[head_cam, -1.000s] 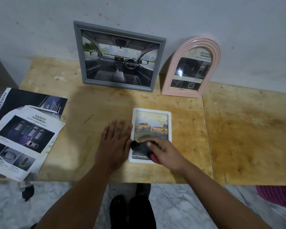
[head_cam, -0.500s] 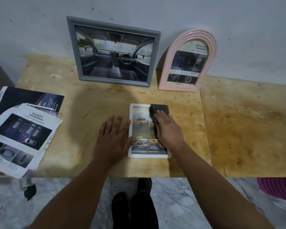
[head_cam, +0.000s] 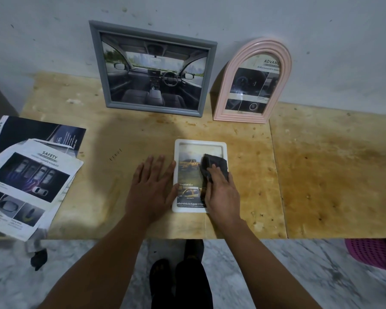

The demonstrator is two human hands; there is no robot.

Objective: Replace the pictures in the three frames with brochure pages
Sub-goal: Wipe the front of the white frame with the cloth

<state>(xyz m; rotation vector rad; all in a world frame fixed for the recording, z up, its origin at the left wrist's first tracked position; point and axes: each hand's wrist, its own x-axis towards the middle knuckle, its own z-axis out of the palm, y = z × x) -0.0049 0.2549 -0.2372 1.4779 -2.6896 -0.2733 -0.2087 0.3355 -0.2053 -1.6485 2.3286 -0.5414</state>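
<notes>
White frame [head_cam: 200, 143] lay flat near the table [head_cam: 321, 175] front edge. Left hand [head_cam: 151, 186] rested flat, fingers spread, against its left side. Right hand [head_cam: 221, 190] pressed a dark cloth [head_cam: 216, 165] onto the glass, fingers extended.

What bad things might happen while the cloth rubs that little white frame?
The white frame lies near the table's front edge; a hard wipe by the right hand with the dark cloth might slide it off. The left hand only presses its side, so it might skid.
</notes>
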